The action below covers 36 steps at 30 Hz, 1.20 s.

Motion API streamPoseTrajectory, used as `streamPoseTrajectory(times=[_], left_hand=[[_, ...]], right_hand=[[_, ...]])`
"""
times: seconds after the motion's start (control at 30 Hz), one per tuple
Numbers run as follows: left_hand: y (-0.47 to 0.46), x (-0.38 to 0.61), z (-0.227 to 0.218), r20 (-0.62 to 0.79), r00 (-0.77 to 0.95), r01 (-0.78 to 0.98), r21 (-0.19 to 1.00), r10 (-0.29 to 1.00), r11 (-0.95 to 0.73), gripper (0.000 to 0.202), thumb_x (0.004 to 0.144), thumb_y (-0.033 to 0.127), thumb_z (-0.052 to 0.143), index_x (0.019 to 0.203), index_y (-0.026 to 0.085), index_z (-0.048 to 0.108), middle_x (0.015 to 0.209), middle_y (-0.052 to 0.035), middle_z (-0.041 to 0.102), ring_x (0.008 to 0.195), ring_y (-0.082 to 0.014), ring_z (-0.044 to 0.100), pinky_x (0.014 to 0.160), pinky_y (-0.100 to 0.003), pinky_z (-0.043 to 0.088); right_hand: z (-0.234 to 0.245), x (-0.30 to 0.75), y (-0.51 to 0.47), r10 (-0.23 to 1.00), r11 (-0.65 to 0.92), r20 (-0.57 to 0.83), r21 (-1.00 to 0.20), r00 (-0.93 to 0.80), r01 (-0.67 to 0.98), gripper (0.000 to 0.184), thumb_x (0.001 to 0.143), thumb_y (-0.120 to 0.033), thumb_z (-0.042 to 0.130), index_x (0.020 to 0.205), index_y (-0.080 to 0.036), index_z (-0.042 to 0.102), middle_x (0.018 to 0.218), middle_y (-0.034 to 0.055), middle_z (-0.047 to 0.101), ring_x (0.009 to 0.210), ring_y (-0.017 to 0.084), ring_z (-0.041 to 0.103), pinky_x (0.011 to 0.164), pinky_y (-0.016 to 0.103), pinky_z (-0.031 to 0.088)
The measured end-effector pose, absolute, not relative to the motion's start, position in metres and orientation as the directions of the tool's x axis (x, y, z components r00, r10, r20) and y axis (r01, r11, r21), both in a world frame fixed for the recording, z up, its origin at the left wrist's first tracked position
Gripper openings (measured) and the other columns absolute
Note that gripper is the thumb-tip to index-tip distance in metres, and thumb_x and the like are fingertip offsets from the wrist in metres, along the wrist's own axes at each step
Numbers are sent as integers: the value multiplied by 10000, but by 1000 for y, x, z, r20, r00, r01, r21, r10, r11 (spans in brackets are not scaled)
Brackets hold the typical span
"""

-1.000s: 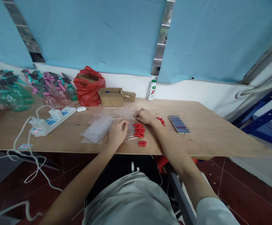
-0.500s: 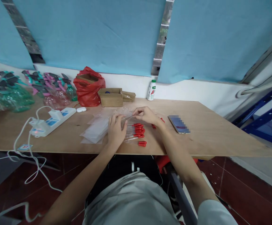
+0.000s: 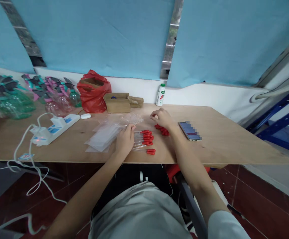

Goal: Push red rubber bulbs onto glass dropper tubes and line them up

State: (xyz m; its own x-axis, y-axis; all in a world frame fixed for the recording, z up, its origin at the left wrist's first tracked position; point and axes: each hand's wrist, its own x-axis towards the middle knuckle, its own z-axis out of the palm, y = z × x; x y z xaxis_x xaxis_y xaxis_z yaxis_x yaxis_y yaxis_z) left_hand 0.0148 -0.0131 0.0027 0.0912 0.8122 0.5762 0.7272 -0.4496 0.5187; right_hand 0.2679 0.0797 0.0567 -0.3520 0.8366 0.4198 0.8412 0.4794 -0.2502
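My left hand (image 3: 125, 141) is closed in a pinch beside the row of droppers, its fingertips and thumb together; whatever lies between them is too fine to make out. Just right of it, several droppers with clear thin tubes and red bulbs (image 3: 147, 137) lie side by side. My right hand (image 3: 162, 118) hovers to the right with curled fingers apart, and nothing shows in them. Below it sits a small heap of loose red bulbs (image 3: 163, 130). Between and beyond the hands is a pile of clear thin tubes (image 3: 132, 118). Clear plastic bags (image 3: 102, 137) lie flat left of my left hand.
A phone (image 3: 189, 131) lies to the right. At the back stand a white bottle (image 3: 160, 96), a cardboard box (image 3: 117, 103) and a red plastic bag (image 3: 94, 96). On the left are a power strip (image 3: 57, 129) with cables and several spray bottles (image 3: 17, 103).
My hands were together over a thin clear tube. My right hand has moved away to the right, uncovering the red bulbs; my left hand has turned into a pinch near the droppers.
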Motion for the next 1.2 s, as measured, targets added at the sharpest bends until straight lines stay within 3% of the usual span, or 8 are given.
streamPoseTrajectory(times=[0.1,0.27,0.47,0.7,0.83,1.0,1.2], left_hand=[[-15,16,4,559,76,738,526,826,-424,260,1116,290,393,1169,224,639,1123,-81,783,1013,-259,730,860,-362,510],[-16,17,4,547,73,773,498,834,-393,273,1118,336,394,1140,229,644,1011,-76,773,913,-255,723,768,-342,475],[-15,16,3,550,76,777,491,832,-395,286,1116,335,386,1124,228,651,952,-68,760,869,-239,713,748,-328,463],[-14,15,3,555,82,756,506,828,-415,281,1115,331,380,1113,230,642,958,-67,758,878,-238,716,783,-332,483],[-15,15,4,552,103,744,509,827,-433,291,1120,338,366,1106,228,635,950,-66,754,878,-241,718,790,-337,482],[-16,16,6,527,103,742,524,844,-418,311,1124,329,336,1109,229,629,950,-72,755,884,-248,721,788,-342,491],[-16,15,4,530,102,719,546,842,-430,327,1129,351,324,1102,236,629,936,-58,748,864,-234,716,781,-328,491]], right_hand=[[50,290,87,929,277,298,-162,-220,947,268,986,-304,651,1145,-176,824,1181,175,783,1206,368,600,1027,470,478],[44,299,90,964,255,127,-190,-234,948,249,942,-342,716,1103,-211,853,1122,156,794,1137,318,671,989,401,517],[39,294,95,964,251,128,-165,-232,954,180,833,-349,817,930,-206,867,966,155,798,1037,319,718,923,381,540],[41,292,95,934,333,195,-175,-298,927,127,885,-286,765,929,-183,824,1011,143,804,965,273,721,888,345,525],[46,280,89,861,490,339,-352,-379,798,141,933,-235,710,1017,-150,785,950,110,802,846,206,710,819,303,515],[48,247,77,788,597,428,-705,-443,382,306,876,-337,791,1106,-135,775,1018,93,807,888,191,719,848,306,541],[53,219,55,722,597,426,-782,-546,180,295,898,-433,779,1014,-162,792,964,58,784,848,174,687,802,295,534]])
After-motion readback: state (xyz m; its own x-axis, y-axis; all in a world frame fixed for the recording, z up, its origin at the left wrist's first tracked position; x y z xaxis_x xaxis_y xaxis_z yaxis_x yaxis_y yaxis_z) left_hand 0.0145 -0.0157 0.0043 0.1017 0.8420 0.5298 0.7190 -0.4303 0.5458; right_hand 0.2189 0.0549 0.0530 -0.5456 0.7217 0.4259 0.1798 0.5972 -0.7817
